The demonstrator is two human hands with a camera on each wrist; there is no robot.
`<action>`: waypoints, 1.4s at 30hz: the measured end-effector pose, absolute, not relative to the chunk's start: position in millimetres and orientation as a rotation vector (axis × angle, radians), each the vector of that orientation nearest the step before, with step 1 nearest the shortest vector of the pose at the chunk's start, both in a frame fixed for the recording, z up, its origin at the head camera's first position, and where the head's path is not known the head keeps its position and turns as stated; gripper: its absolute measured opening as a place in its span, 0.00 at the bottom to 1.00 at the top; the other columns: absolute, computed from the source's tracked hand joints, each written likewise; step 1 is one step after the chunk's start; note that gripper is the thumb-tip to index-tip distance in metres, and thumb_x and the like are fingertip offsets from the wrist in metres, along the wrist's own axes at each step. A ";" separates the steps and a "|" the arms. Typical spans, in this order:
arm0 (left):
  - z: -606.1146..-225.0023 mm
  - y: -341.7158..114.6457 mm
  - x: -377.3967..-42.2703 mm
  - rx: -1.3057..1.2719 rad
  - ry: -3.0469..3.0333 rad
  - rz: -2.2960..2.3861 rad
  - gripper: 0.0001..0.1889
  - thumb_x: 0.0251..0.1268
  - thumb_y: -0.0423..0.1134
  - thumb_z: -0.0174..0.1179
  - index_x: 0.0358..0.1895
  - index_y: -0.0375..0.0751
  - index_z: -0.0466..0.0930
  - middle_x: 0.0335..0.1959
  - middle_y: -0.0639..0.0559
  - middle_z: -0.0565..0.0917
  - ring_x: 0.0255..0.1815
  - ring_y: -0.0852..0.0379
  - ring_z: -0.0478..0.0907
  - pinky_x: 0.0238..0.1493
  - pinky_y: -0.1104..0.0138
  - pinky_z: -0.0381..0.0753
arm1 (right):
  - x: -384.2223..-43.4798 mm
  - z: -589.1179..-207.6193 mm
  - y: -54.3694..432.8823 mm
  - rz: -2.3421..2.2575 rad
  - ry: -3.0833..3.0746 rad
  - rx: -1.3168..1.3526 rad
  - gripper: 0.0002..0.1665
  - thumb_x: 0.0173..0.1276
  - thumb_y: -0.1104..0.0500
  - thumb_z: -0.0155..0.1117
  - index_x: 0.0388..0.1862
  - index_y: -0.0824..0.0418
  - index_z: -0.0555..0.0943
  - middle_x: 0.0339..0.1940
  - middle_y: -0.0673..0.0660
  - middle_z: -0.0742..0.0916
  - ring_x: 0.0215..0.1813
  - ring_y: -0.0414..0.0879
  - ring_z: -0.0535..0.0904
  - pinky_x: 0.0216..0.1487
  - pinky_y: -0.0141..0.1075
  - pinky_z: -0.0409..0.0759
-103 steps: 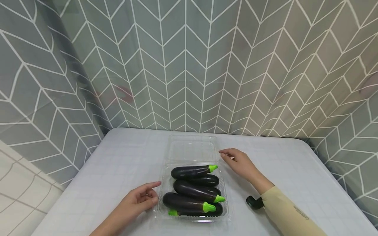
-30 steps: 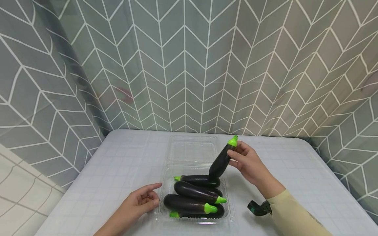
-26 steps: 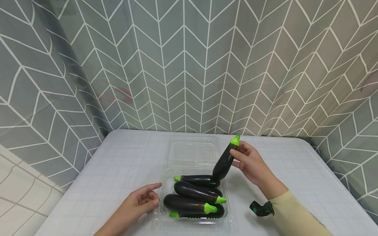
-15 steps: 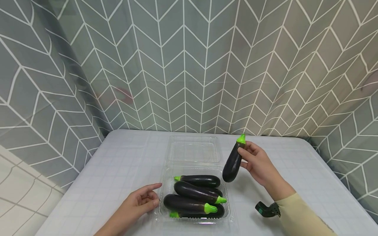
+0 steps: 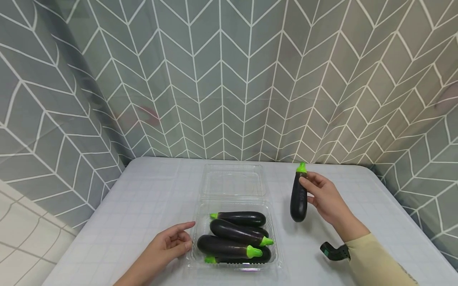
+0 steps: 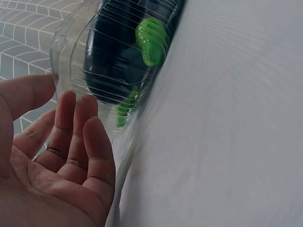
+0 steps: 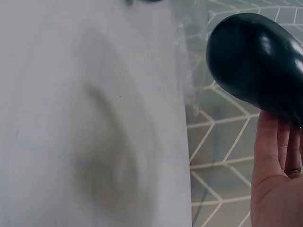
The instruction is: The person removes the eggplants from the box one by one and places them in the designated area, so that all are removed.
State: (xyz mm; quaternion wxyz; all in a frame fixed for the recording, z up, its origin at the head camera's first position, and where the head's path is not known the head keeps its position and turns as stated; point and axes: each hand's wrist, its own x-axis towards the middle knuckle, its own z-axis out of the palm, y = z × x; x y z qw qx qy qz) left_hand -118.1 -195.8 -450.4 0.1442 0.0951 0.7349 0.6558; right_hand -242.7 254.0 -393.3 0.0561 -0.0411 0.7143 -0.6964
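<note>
One eggplant [image 5: 298,200] in the pinch of the right grip [image 5: 323,197], left grip [image 5: 169,242] slack beside a clear container [image 5: 236,205].

Six visible eggplants [image 5: 234,232], one clear container [image 5: 234,205]

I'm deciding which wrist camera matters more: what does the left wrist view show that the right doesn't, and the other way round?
Only the left wrist view shows the left hand and green eggplant stems.
Only the right wrist view shows the right hand holding an eggplant.
Both show dark eggplant skin, white tablecloth, patterned curtain and clear plastic.
</note>
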 end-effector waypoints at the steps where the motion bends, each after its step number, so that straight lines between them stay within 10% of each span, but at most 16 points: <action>1: -450.6 -195.9 -118.2 0.276 2.118 1.891 0.30 0.70 0.37 0.62 0.72 0.32 0.64 0.45 0.40 0.77 0.40 0.57 0.79 0.41 0.67 0.80 | -243.8 -393.7 256.1 -2.082 2.197 -0.113 0.33 0.73 0.49 0.62 0.67 0.67 0.67 0.53 0.52 0.78 0.52 0.41 0.77 0.47 0.36 0.81; 11: -449.9 -196.6 -118.1 0.275 2.118 1.891 0.30 0.70 0.37 0.61 0.72 0.33 0.64 0.45 0.40 0.77 0.40 0.56 0.79 0.41 0.66 0.80 | -261.5 -397.9 271.6 -1.830 2.410 0.015 0.48 0.70 0.38 0.60 0.75 0.68 0.60 0.63 0.60 0.73 0.52 0.38 0.75 0.49 0.35 0.79; 42: -452.9 -196.5 -118.3 0.320 2.145 1.873 0.30 0.70 0.37 0.61 0.72 0.32 0.64 0.44 0.40 0.77 0.40 0.58 0.79 0.41 0.66 0.80 | -290.1 -423.6 276.1 -1.238 2.637 0.079 0.47 0.69 0.33 0.59 0.68 0.71 0.69 0.64 0.70 0.75 0.59 0.57 0.75 0.50 0.43 0.79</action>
